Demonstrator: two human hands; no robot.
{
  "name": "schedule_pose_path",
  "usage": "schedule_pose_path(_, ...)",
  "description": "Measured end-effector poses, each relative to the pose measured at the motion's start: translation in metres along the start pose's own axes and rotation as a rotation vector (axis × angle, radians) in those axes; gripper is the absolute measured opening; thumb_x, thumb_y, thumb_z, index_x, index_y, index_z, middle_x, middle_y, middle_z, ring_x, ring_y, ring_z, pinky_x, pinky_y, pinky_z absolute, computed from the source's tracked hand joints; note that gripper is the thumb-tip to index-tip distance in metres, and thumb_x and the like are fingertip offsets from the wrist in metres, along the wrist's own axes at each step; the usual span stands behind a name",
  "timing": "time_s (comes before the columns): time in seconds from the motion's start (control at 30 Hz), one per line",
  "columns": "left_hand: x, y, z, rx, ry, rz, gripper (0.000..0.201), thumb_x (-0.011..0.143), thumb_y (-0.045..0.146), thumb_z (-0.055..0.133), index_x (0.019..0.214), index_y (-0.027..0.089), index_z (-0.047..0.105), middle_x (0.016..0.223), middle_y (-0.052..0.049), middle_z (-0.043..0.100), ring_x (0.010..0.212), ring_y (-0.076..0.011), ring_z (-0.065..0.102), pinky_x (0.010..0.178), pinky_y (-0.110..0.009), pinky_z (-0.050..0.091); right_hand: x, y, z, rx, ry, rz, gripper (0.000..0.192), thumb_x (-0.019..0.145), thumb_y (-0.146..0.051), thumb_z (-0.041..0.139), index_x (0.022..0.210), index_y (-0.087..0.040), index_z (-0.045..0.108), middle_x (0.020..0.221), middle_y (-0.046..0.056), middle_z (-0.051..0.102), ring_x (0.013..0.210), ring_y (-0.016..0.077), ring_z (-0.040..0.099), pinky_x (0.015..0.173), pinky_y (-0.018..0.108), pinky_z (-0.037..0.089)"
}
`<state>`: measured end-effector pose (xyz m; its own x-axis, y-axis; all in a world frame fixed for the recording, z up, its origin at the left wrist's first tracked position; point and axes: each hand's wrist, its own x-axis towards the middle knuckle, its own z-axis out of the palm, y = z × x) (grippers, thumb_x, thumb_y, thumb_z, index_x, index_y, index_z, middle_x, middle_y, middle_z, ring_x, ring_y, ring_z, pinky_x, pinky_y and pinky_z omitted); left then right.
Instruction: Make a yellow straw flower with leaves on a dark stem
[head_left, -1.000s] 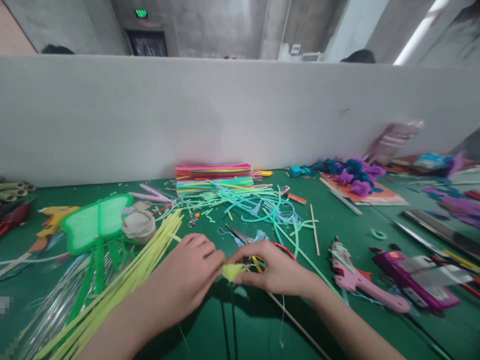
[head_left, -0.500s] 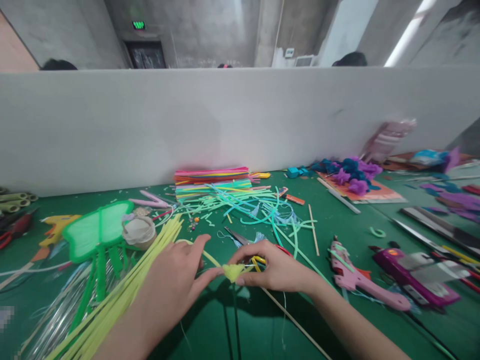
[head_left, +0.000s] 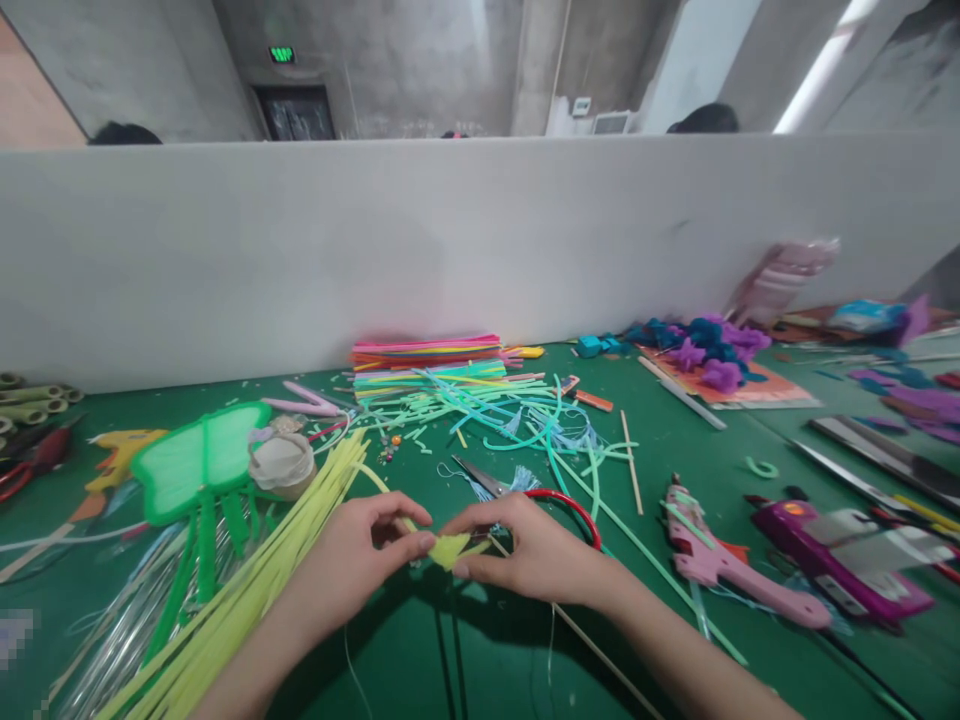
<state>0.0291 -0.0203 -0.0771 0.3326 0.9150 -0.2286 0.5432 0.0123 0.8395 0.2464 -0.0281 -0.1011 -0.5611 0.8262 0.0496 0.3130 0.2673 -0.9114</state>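
My left hand (head_left: pixel 360 550) and my right hand (head_left: pixel 536 555) meet over the near middle of the table. Between their thumbs and fingertips they pinch a small yellow pipe-cleaner piece (head_left: pixel 450 550), folded into a tuft. A yellow strand runs up from it behind my left fingers. Beneath and behind my right hand lie scissors with red handles (head_left: pixel 566 500), partly covered. To the left of my left hand, a bundle of long yellow pipe cleaners (head_left: pixel 300 540) slants toward the front edge. Thin dark stems hang below the tuft.
A green fan-shaped piece (head_left: pixel 202 460) and a yellow glue gun (head_left: pixel 120 455) lie left. Coloured pipe cleaners (head_left: pixel 427 355) are stacked against the white partition (head_left: pixel 450 230). A pink glue gun (head_left: pixel 720 570) and a purple device (head_left: pixel 832 545) lie right, beside a wooden stick (head_left: pixel 631 465).
Both hands and the yellow piece have shifted slightly left. My left fingers have curled closer to the tuft, and more of the red scissor handle shows. The view has shifted slightly.
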Motion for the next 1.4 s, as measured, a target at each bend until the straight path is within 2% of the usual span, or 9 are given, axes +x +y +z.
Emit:
schedule_pose_path(0.23,0.001,-0.002,-0.001,-0.017,-0.006,-0.014,0.028,0.075,0.041,0.066,0.09,0.018,0.067,0.069,0.0,0.065,0.068,-0.0172,0.059,0.062,-0.027,0.041,0.002,-0.001,0.006,-0.017,0.011,-0.001,0.029,0.082,-0.032,0.066,0.108,-0.021,0.071,0.094,0.002,0.074,0.082,0.015,0.066,0.074,0.023,0.05)
schedule_pose_path(0.43,0.005,-0.012,0.002,-0.047,0.004,0.011,0.025,0.075,0.038,0.066,0.09,0.018,0.067,0.068,0.0,0.065,0.068,-0.0168,0.059,0.063,-0.026,0.041,0.002,0.001,0.009,-0.013,0.0,-0.015,0.029,0.084,-0.029,0.063,0.111,-0.02,0.07,0.096,0.003,0.073,0.084,0.0158,0.067,0.075,0.023,0.051)
schedule_pose_path(0.67,0.013,-0.025,0.007,-0.119,-0.055,0.015,0.028,0.075,0.039,0.066,0.093,0.017,0.066,0.061,0.004,0.057,0.062,-0.0139,0.051,0.058,-0.024,0.035,0.004,0.006,0.011,-0.053,-0.003,-0.019,0.023,0.085,-0.026,0.061,0.106,-0.021,0.071,0.094,0.002,0.073,0.084,0.0154,0.067,0.074,0.023,0.049)
schedule_pose_path(0.87,0.01,-0.02,0.007,-0.091,-0.113,0.007,0.031,0.074,0.041,0.068,0.094,0.018,0.066,0.057,0.006,0.052,0.055,-0.0117,0.046,0.054,-0.023,0.031,0.006,0.003,0.009,-0.106,-0.025,-0.026,0.022,0.086,-0.033,0.063,0.101,-0.022,0.073,0.087,0.002,0.074,0.073,0.0151,0.065,0.065,0.023,0.046)
schedule_pose_path(1.0,0.008,-0.017,0.007,-0.086,-0.13,0.001,0.032,0.072,0.04,0.07,0.096,0.018,0.066,0.056,0.007,0.051,0.054,-0.0113,0.045,0.053,-0.022,0.031,0.007,0.002,0.009,-0.111,-0.021,-0.025,0.024,0.084,-0.034,0.065,0.103,-0.022,0.073,0.087,0.002,0.074,0.072,0.0149,0.065,0.066,0.024,0.046)
schedule_pose_path(1.17,0.008,-0.017,0.006,-0.105,-0.123,0.01,0.035,0.072,0.038,0.071,0.101,0.019,0.067,0.06,0.005,0.058,0.058,-0.0122,0.05,0.055,-0.022,0.034,0.004,0.005,0.003,-0.037,-0.01,0.025,0.027,0.082,-0.033,0.067,0.105,-0.02,0.07,0.096,0.003,0.073,0.083,0.0161,0.067,0.074,0.025,0.049)
schedule_pose_path(1.3,0.008,-0.016,0.006,-0.051,-0.124,0.013,0.031,0.073,0.042,0.07,0.094,0.019,0.071,0.068,0.001,0.067,0.062,-0.014,0.056,0.057,-0.023,0.037,0.003,0.008,-0.002,-0.08,0.031,0.05,0.021,0.082,-0.031,0.067,0.1,-0.02,0.069,0.086,0.002,0.072,0.078,0.015,0.065,0.072,0.026,0.049)
schedule_pose_path(1.4,0.008,-0.016,0.006,-0.045,-0.142,0.034,0.028,0.074,0.042,0.069,0.089,0.019,0.072,0.077,-0.001,0.071,0.069,-0.0157,0.059,0.062,-0.024,0.04,0.003,0.006,-0.003,-0.144,0.054,0.017,0.018,0.084,-0.026,0.064,0.1,-0.021,0.068,0.088,0.002,0.068,0.078,0.0138,0.062,0.07,0.026,0.047)
